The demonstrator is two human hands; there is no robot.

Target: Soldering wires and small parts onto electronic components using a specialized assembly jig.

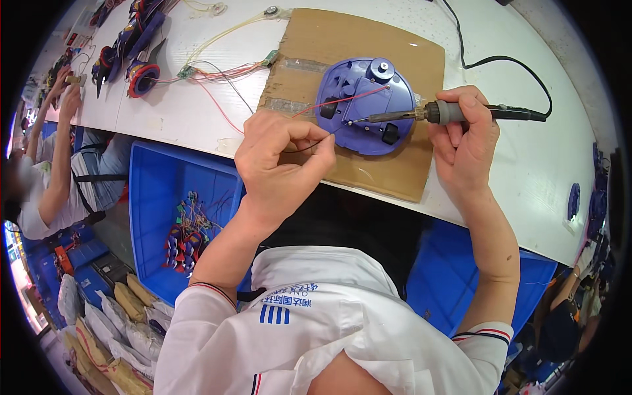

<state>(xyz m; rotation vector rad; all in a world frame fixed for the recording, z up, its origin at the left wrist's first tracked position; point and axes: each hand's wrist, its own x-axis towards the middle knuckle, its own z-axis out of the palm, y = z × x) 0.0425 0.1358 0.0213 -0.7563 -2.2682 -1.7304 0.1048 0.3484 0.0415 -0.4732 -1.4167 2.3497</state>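
Note:
A purple plastic toy base [368, 105] lies on a brown cardboard sheet [355, 39] on the table. My right hand [466, 135] is closed around the grip of a soldering iron [447, 112], whose tip meets the left part of the base. With thumb and forefinger pinched, my left hand [282, 158] holds a thin dark wire [334, 132] near that tip. A red wire [349, 100] runs over the base, one end at a spot near its upper right. Whether the dark wire touches the metal contact is too small to tell.
Wired circuit boards [189, 71] and dark toy parts [141, 76] lie at the left of the table. The iron's black cord [500, 59] loops at the upper right. Below the edge stands a blue bin [148, 197] with wired parts. Another person [62, 158] works at far left.

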